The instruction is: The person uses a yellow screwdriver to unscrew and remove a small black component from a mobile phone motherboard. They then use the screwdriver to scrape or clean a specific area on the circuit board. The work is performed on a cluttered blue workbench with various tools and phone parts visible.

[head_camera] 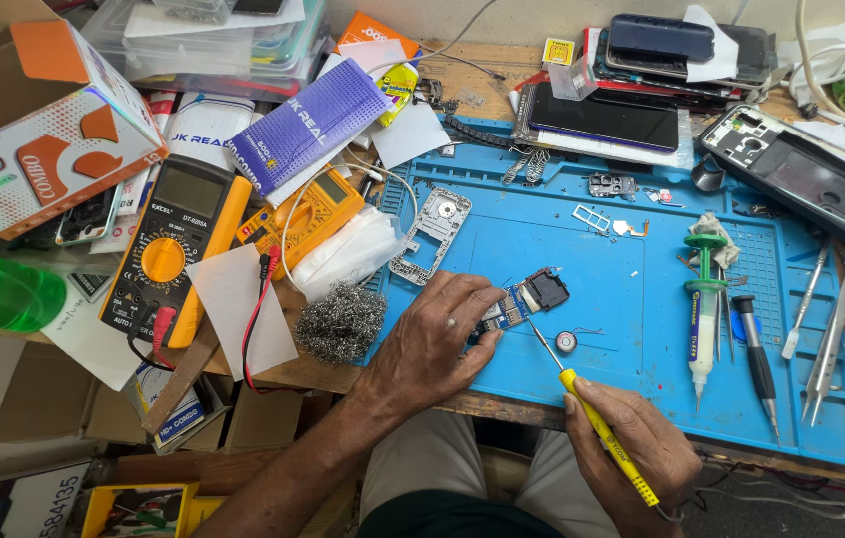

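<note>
I look down on a cluttered wooden bench with a blue mat (602, 299) spread across its middle. My left hand (437, 344) lies flat on the mat's near edge, fingers curled narrow and pressing a small circuit board (522, 299) down against the mat; the board sits just past my fingertips, with a dark square part at its far end. My right hand (632, 458) is closed around a yellow-handled screwdriver (592, 418), its thin shaft angled up and left so the tip meets the board's near edge. A small round coin cell (566, 342) lies on the mat just right of the shaft. A grey metal frame (432, 234) rests further up the mat, and a green-capped syringe (706, 309) stands toward the right beside a black-handled tool (756, 364) and tweezers (826, 354). Off the mat to the left sit a wad of steel wool (341, 321) and a yellow multimeter (168, 254) with red and black leads. Phones (607, 120) are stacked along the back edge.
</note>
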